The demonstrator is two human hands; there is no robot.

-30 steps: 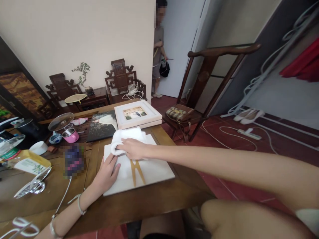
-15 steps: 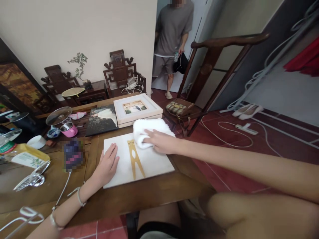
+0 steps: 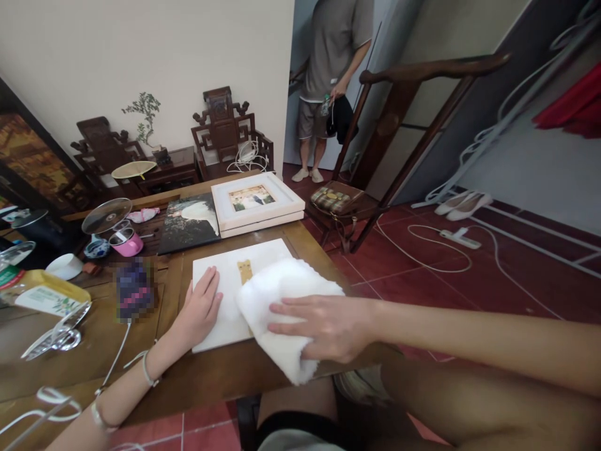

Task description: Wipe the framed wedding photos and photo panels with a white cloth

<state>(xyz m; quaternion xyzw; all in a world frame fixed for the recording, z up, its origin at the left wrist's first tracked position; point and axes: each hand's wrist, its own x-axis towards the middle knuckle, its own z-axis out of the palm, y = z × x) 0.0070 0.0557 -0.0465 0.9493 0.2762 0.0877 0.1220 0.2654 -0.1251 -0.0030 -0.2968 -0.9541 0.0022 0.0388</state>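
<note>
A flat white board (image 3: 218, 254) lies on the wooden table near its front edge. The head of a gold cat-shaped figure (image 3: 245, 270) shows on it; the cloth covers most of the figure's body. Flat on the board's left side rests my left hand (image 3: 203, 308), fingers extended. My right hand (image 3: 323, 326) is on a fluffy white cloth (image 3: 286, 282), fingers over its top and the thumb out of sight. This cloth covers the board's right part and hangs past its front right edge.
Behind the board are a white picture frame (image 3: 293, 203) and a dark photo panel (image 3: 173, 232). Scissors (image 3: 66, 338), an oil bottle (image 3: 51, 294) and a pink mug (image 3: 128, 244) are at left. A wooden chair (image 3: 399, 113) stands right; a person (image 3: 333, 56) stands in the doorway.
My right hand has drawn the cloth toward me and slightly right, over the figure's body and the board's front edge. My left hand stays put. The person in the doorway has shifted.
</note>
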